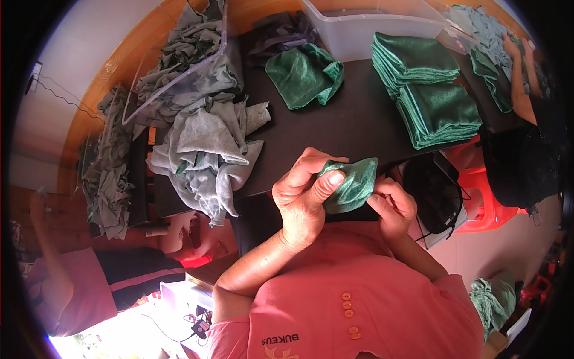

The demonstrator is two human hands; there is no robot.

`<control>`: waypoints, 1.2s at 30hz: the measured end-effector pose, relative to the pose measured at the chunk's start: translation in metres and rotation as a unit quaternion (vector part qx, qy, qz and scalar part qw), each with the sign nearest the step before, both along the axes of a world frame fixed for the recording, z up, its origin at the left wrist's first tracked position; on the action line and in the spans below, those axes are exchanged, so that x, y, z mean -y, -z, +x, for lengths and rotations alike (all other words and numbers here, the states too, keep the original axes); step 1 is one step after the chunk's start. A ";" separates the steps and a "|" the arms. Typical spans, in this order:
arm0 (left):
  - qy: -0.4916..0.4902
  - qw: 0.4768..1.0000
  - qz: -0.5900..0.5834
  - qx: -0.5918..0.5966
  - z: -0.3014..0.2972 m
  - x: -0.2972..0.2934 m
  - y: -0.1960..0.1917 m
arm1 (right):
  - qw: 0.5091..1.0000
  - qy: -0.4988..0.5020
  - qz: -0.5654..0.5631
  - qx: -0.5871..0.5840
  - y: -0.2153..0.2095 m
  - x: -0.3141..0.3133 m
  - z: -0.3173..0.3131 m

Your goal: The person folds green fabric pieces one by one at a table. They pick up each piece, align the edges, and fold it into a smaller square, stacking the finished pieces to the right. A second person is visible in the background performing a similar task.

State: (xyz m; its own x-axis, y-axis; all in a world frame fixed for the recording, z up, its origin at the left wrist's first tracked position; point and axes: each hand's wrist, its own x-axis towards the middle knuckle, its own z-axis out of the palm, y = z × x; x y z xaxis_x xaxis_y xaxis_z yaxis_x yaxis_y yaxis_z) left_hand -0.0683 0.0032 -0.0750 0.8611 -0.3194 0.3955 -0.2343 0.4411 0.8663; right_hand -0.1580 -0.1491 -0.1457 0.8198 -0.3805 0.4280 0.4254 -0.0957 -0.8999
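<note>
A small piece of shiny green velvet cloth is held up between my two hands, in front of my chest. My left hand is closed on its left side, the thumb pressed over the fabric and some fingers hidden behind it. At the lower right edge, my right hand pinches the cloth between thumb and curled fingers. Beyond my hands a loose, rumpled green cloth lies on the dark table. To its right are two neat stacks of folded green cloths, a far stack and a near stack.
A heap of pale grey-green cloths hangs over the table's near left edge. Behind it, a clear plastic bin overflows with similar cloth; another clear bin stands at the back. Co-workers' arms reach in at right. A red stool stands below.
</note>
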 end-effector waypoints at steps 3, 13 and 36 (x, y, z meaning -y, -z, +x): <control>-0.008 1.000 0.003 -0.001 0.000 -0.002 -0.005 | 1.000 0.002 -0.017 -0.002 -0.001 0.001 0.000; -0.026 0.999 0.037 0.012 0.002 -0.010 -0.007 | 0.997 0.027 -0.073 -0.010 -0.002 0.005 -0.001; -0.062 0.998 -0.008 0.029 0.007 -0.046 -0.029 | 0.973 -0.231 0.008 -0.003 -0.104 0.025 0.062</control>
State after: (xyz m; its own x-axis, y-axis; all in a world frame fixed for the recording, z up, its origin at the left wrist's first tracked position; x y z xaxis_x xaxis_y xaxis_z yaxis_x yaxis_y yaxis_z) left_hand -0.0616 0.0489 -0.0460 0.8692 -0.2044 0.4503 -0.3377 0.4197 0.8425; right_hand -0.0963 -0.1739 -0.0415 0.9076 0.0239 0.4192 0.4138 0.1179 -0.9027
